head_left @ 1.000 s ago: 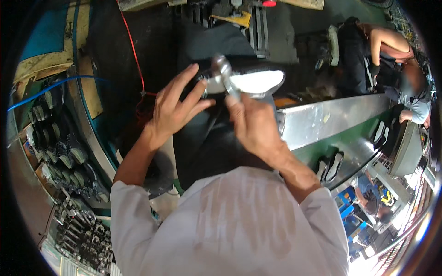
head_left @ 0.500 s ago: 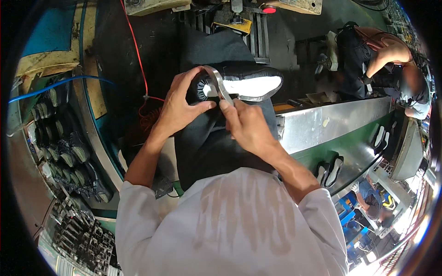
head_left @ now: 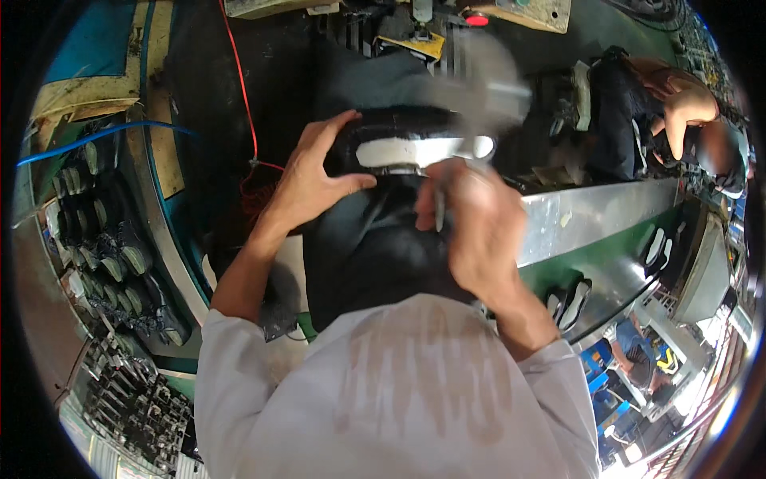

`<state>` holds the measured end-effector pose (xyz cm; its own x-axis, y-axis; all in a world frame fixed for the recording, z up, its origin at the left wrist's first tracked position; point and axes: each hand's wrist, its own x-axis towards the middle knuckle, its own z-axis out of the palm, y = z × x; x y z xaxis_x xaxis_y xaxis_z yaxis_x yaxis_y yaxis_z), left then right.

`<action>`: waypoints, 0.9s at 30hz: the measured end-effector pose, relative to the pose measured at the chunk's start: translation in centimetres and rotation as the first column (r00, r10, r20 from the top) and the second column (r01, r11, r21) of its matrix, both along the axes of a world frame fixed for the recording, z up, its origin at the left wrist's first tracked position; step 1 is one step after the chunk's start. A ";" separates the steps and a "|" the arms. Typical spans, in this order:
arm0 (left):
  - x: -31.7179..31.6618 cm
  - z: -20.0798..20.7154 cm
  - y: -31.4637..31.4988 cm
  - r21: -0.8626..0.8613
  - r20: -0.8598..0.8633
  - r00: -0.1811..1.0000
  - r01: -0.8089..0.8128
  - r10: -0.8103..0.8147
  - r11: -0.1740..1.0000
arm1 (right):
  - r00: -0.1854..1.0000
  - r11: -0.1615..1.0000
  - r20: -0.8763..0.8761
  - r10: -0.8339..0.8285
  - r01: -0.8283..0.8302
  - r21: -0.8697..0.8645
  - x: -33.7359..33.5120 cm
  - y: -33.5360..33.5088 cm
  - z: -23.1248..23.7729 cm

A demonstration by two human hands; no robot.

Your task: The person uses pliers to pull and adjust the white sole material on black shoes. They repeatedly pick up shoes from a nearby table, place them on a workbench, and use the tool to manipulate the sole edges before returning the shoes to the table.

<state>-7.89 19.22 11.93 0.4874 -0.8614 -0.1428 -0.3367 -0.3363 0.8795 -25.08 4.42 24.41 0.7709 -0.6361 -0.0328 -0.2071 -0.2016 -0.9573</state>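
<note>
My left hand (head_left: 313, 177) grips the heel end of a black shoe with a white sole (head_left: 415, 148), held sole-up in front of my chest. My right hand (head_left: 477, 227) is closed around the handle of a metal hammer (head_left: 487, 84). The hammer's head is a grey blur raised above the toe end of the shoe. The shoe rests over a dark stand or apron that hides whatever lies beneath it.
A green conveyor (head_left: 614, 263) with a metal side rail runs to my right, carrying pairs of black shoes (head_left: 568, 303). Racks of dark shoes (head_left: 104, 247) stand at my left. Another person (head_left: 678, 104) works at the far right. A red cable (head_left: 239, 88) hangs ahead.
The hammer has swung up from the sole to a raised, blurred position. My right hand dropped lower and toward me. My left hand stayed on the shoe's heel.
</note>
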 end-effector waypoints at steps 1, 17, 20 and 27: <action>-0.1 0.0 0.0 -0.019 0.004 1.000 0.011 -0.011 1.000 | 0.999 0.999 0.019 -0.036 0.035 0.039 -0.9 1.2 -1.3; 0.6 -0.4 -0.5 -0.025 0.013 1.000 0.026 -0.025 0.999 | 0.838 0.973 -0.510 0.194 -0.230 -0.008 -0.6 2.2 -5.9; 0.3 -0.5 0.4 -0.012 -0.033 0.999 -0.036 0.036 0.999 | 0.957 0.993 -0.267 0.114 -0.115 0.010 0.2 1.0 -0.3; 0.9 -0.7 -0.1 -0.015 -0.077 0.996 0.033 -0.034 0.999 | 0.765 0.945 -0.600 0.234 -0.323 -0.044 -1.2 1.9 -7.6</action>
<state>-6.96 19.11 11.22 0.4461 -0.8792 -0.1672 -0.2785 -0.3140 0.9077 -26.30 6.33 16.81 0.7769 -0.4284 -0.4613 -0.6268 -0.4568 -0.6313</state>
